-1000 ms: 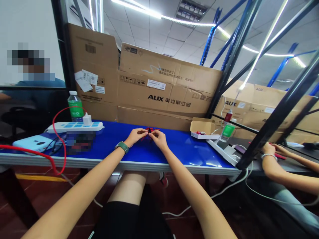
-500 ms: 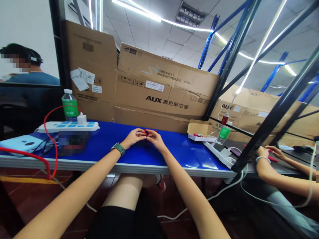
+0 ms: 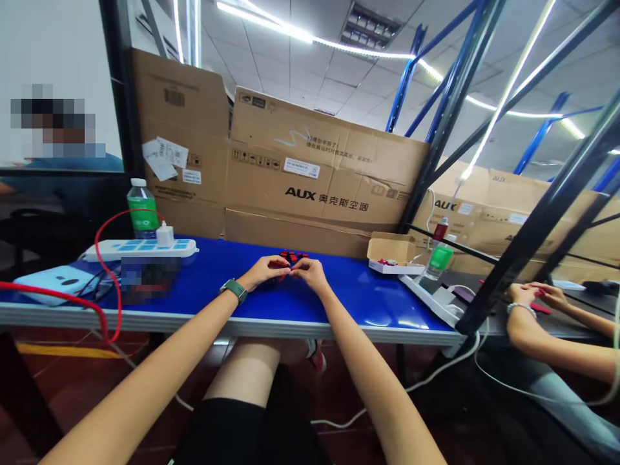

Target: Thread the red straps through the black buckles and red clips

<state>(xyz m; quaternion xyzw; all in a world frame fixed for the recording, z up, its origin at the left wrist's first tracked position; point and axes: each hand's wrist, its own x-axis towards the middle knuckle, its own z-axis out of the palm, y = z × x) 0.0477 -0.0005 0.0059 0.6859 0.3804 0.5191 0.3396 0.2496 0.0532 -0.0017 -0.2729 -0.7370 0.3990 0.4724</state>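
View from a head camera, looking down two bare forearms to a blue desk [image 3: 358, 294]. The left hand [image 3: 263, 271], with a green watch [image 3: 234, 289] on its wrist, and the right hand [image 3: 310, 273] meet near the middle of the desk, towards its far edge. Between them is a small red and black piece [image 3: 290, 257]. The fingers of both hands are closed on it, pinching it from either side just above the desk surface.

The step in hand looks like fine fingertip work on this one piece, with both hands sharing the grip. Any further handling would probably call for a steady pinch and small, careful movements, because the piece is tiny and mostly covered by the fingers.

Its long axis appears to run left to right, from one hand to the other, roughly level with the desk. It is too small to tell which end is the front.

On the left of the desk are a white power strip [image 3: 140, 248], a green-labelled bottle [image 3: 143, 210] and a looping red cable [image 3: 103, 258]. To the right sits a small open cardboard box [image 3: 391, 249]. Large cardboard cartons [image 3: 324, 174] stand along the back. At the far right, another person's hands [image 3: 535, 296] rest on a neighbouring desk.
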